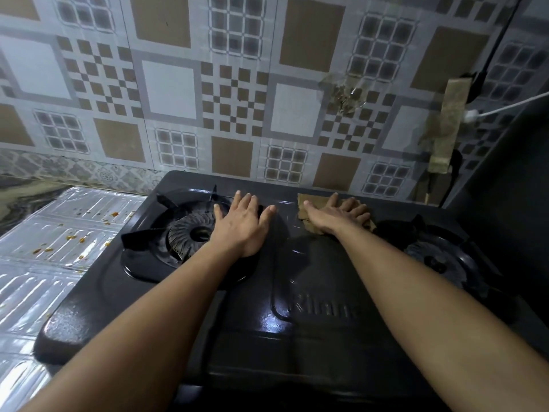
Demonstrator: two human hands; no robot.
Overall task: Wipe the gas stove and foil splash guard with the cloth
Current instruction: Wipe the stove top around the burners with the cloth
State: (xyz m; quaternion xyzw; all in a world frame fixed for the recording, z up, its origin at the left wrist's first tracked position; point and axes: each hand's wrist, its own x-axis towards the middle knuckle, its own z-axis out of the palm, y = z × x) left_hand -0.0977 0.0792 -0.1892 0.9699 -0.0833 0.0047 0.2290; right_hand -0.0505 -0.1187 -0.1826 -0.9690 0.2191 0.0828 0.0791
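Observation:
A black two-burner gas stove (267, 316) fills the middle of the view. My left hand (242, 224) lies flat with straight fingers on the stove top, at the right edge of the left burner (190, 233). My right hand (335, 217) presses a brown cloth (306, 203) flat against the back centre of the stove, fingers spread over it. The foil splash guard (53, 251) lies flat to the left of the stove, shiny and ribbed, with orange food spots on it.
A patterned tiled wall (237, 99) rises right behind the stove. The right burner (439, 260) sits in shadow near a dark wall. A white cable (505, 107) and brown tape strips hang at the upper right.

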